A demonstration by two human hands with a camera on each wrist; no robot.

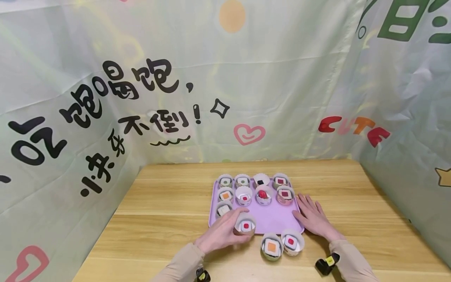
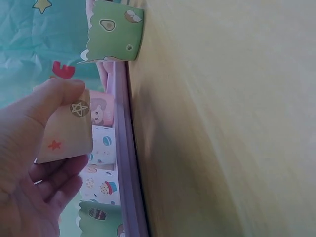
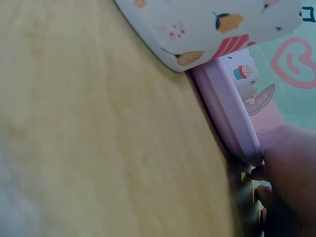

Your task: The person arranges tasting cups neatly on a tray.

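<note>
My left hand (image 1: pixel 225 231) grips a paper baking cup (image 1: pixel 247 229) between thumb and fingers, over the front edge of a lilac tray (image 1: pixel 275 220). Inside that cup lies a white, square sushi-like piece with a red centre. In the left wrist view the cup (image 2: pixel 69 131) shows a pale side with small star prints. At the tray's right edge rests my right hand (image 1: pixel 313 216), fingers extended and thumb against the rim. The right wrist view has this hand (image 3: pixel 294 173) at the tray's corner.
Several filled paper cups stand on the tray in rows, among them one with a red piece (image 1: pixel 263 195). Before the tray on the wooden table (image 1: pixel 158 219) are a green cup with an orange-centred piece (image 1: pixel 271 247) and a cup with a red-centred piece (image 1: pixel 291 241). Printed cloth (image 1: pixel 197 47) surrounds the table.
</note>
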